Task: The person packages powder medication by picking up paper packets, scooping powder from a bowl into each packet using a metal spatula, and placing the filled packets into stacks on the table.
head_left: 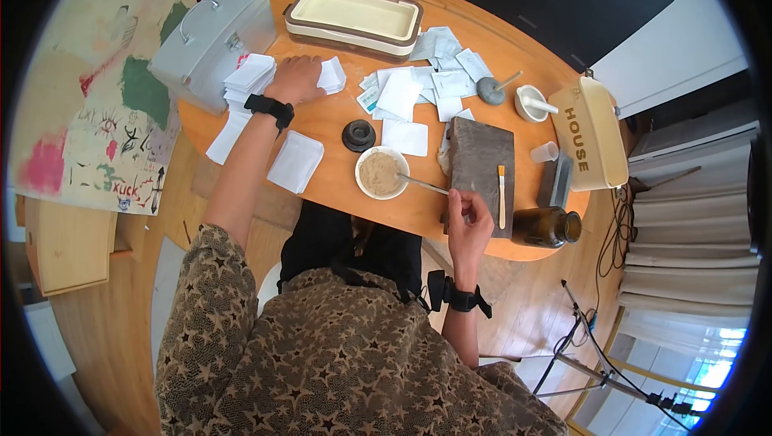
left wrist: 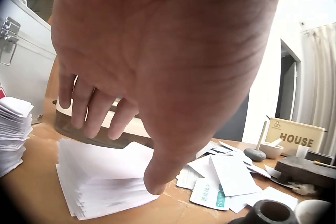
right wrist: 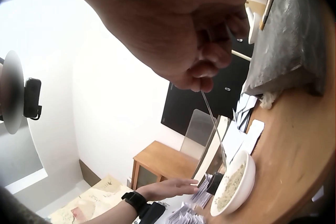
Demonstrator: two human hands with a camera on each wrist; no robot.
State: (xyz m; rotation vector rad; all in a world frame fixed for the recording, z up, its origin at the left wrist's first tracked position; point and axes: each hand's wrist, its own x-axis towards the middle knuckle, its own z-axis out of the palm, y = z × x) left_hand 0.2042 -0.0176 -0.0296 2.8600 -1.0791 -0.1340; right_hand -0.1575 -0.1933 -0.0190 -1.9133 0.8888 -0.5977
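My right hand (head_left: 470,231) pinches the end of a thin metal rod (head_left: 424,185) whose far end rests in a white bowl (head_left: 361,182) of beige powder. That same bowl (right wrist: 250,182) and the right hand (right wrist: 173,40) show in the right wrist view. The left hand (head_left: 297,81) reaches out with its fingers extended over a stack of white paper packets (head_left: 330,76). In the left wrist view, the left hand's (left wrist: 157,50) thumb touches the edge of the paper stack (left wrist: 105,187), its fingers spread above.
A black round holder (head_left: 359,136) stands behind the bowl. Right of it lie loose packets (head_left: 400,97), a dark slab (head_left: 481,155) with a brush (head_left: 502,195), and a brown bottle (head_left: 540,228). A grey case (head_left: 213,42) and a lidded box (head_left: 354,14) stand at the back.
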